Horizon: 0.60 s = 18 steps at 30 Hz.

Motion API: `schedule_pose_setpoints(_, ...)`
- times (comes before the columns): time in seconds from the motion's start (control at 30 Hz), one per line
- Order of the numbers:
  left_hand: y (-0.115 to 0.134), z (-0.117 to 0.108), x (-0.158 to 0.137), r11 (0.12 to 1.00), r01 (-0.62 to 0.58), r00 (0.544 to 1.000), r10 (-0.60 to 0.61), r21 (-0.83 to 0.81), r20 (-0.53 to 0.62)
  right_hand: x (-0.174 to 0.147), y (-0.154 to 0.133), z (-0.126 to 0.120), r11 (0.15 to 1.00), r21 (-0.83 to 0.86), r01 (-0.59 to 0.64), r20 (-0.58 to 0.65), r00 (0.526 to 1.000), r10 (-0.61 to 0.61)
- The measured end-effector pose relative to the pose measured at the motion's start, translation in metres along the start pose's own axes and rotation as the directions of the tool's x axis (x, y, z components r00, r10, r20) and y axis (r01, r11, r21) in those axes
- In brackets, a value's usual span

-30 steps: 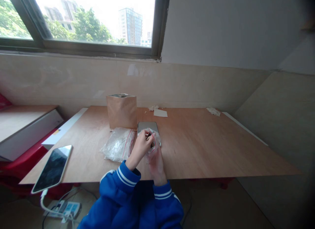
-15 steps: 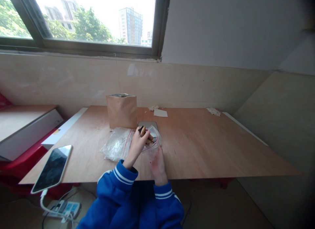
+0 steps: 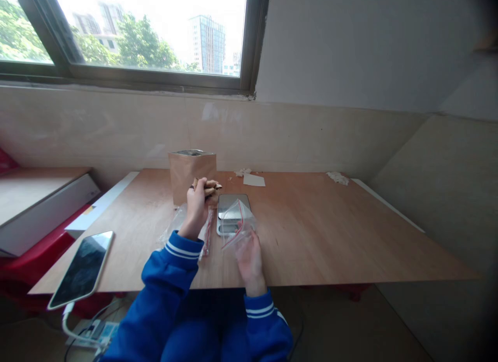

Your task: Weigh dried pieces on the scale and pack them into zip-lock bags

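My left hand [image 3: 197,206] is closed around several brown dried pieces [image 3: 212,189], longish and dark at some ends, in front of the standing kraft paper pouch [image 3: 182,170]. Fingers hide part of them. In my right hand [image 3: 250,258] is a clear zip bag [image 3: 232,240] with a red line along its opening; its mouth gapes and I see no pieces inside. Behind the bag lies a small flat scale [image 3: 226,200], partly seen through the plastic. A pile of clear zip bags [image 3: 171,227] lies beneath my left wrist.
A phone [image 3: 83,266] with a white charging cable [image 3: 66,320] overhangs the table's [image 3: 330,232] front left edge. White card [image 3: 254,180] and crumpled tissue [image 3: 337,177] lie near the back wall. A power strip [image 3: 93,331] sits below.
My left hand has moved left and up from the zip bag's mouth to the pouch, carrying the brown pieces. The right hand still holds the bag, and more of the scale shows.
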<state>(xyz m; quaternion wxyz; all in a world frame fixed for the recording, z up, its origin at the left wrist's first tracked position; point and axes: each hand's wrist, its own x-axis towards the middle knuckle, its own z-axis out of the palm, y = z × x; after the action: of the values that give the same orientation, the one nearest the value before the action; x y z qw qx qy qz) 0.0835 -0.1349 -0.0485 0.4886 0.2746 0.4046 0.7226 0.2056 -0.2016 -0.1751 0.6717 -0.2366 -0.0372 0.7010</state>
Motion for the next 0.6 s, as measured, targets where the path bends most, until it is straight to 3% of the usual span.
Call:
schedule_pose_setpoints(0.13, 0.047, 0.014, 0.057, 0.967, -0.256, 0.966, 0.256, 0.004, -0.027, -0.002, -0.002, -0.001, 1.0, -0.003, -0.01, 0.006, 1.0, 0.01)
schedule_pose_setpoints(0.23, 0.074, 0.019, 0.103, 0.886, -0.459, 0.887, 0.461, 0.059, -0.013, -0.001, -0.003, -0.001, 1.0, -0.026, 0.011, 0.02, 1.0, -0.011)
schedule_pose_setpoints(0.3, 0.081, 0.016, 0.128, 0.825, -0.542, 0.84, 0.54, 0.16, 0.059, -0.001, -0.004, 0.0, 0.999, -0.024, 0.021, 0.011, 1.0, -0.021)
schedule_pose_setpoints(0.47, 0.072, -0.006, 0.157, 0.606, -0.657, 0.753, 0.551, 0.449, 0.359, 0.001, -0.006, -0.004, 1.0, -0.029, -0.009, -0.021, 1.0, 0.009)
schedule_pose_setpoints(0.6, 0.069, -0.012, 0.157, 0.547, -0.655, 0.755, 0.485, 0.521, 0.441, 0.005, -0.005, -0.011, 0.999, -0.047, 0.005, -0.01, 1.0, -0.006)
